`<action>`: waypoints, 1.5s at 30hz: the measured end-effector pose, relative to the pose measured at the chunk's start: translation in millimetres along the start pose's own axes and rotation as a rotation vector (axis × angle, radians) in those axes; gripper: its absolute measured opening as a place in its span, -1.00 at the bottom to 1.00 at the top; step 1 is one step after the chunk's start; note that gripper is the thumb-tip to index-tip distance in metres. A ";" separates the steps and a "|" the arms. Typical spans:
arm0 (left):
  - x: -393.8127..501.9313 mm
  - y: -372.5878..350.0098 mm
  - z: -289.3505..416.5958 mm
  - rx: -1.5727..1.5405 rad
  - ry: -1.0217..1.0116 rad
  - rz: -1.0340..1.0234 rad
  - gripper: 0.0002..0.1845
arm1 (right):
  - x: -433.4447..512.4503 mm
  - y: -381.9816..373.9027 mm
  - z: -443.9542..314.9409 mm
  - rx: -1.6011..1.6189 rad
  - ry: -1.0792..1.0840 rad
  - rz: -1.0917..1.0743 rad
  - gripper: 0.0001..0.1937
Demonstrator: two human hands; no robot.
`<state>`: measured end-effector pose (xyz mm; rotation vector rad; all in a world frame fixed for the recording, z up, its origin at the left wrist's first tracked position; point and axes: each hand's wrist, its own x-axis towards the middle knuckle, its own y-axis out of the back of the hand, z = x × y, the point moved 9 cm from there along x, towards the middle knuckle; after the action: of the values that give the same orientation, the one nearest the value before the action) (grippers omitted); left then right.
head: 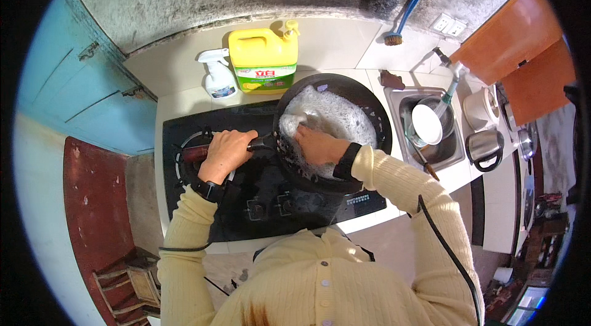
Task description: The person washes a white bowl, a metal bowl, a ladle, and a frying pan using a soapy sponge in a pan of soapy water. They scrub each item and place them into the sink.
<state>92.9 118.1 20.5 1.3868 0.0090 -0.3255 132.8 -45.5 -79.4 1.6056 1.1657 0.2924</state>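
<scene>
A dark wok (383, 141) sits on the right part of the black glass gas hob (272, 215). White suds (341, 109) cover much of its inside. My left hand (227, 153) is closed around the wok's handle (195, 153), which reaches over the left burner. Inside the wok, my right hand (318, 145) is bent down with its fingertips in the foam near the left wall. Foam hides whether these fingers hold a cloth or sponge.
Behind the hob stand a white spray bottle (220, 75) and a yellow detergent jug (263, 56). To the right, a steel sink (457, 153) holds a white bowl (426, 124). A kettle (485, 149) stands beyond it. A blue-handled brush (408, 14) hangs on the wall.
</scene>
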 end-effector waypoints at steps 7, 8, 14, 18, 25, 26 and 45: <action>-2.4 3.5 -0.9 0.007 -0.039 0.050 -0.63 | 5.2 34.0 34.4 -0.502 -0.161 0.319 -0.51; -2.8 4.6 -1.1 0.011 -0.041 0.057 -0.63 | 6.2 34.8 38.2 -0.546 -0.165 0.319 -0.54; -5.3 1.6 -2.3 -0.016 -0.001 0.024 -0.66 | -15.0 43.6 85.0 -0.557 -0.332 0.189 -0.49; -7.4 2.0 -1.8 -0.009 -0.017 0.082 -0.67 | -34.5 29.7 103.4 -0.408 -0.350 0.080 -0.43; -9.2 -0.7 -2.2 -0.018 -0.004 0.121 -0.83 | -53.6 -18.7 94.3 -0.223 -0.339 -0.206 -0.43; -9.6 -1.0 -2.5 -0.025 0.004 0.112 -0.82 | -56.2 -24.3 90.1 -0.175 -0.350 -0.256 -0.42; -12.3 -2.1 -4.6 -0.030 0.052 0.113 -0.60 | -133.7 -22.4 3.5 0.118 -0.087 -0.401 -0.46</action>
<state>81.6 124.9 20.1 1.3593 -0.0220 -0.1944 58.0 -155.0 -51.4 1.4281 1.4245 -0.1064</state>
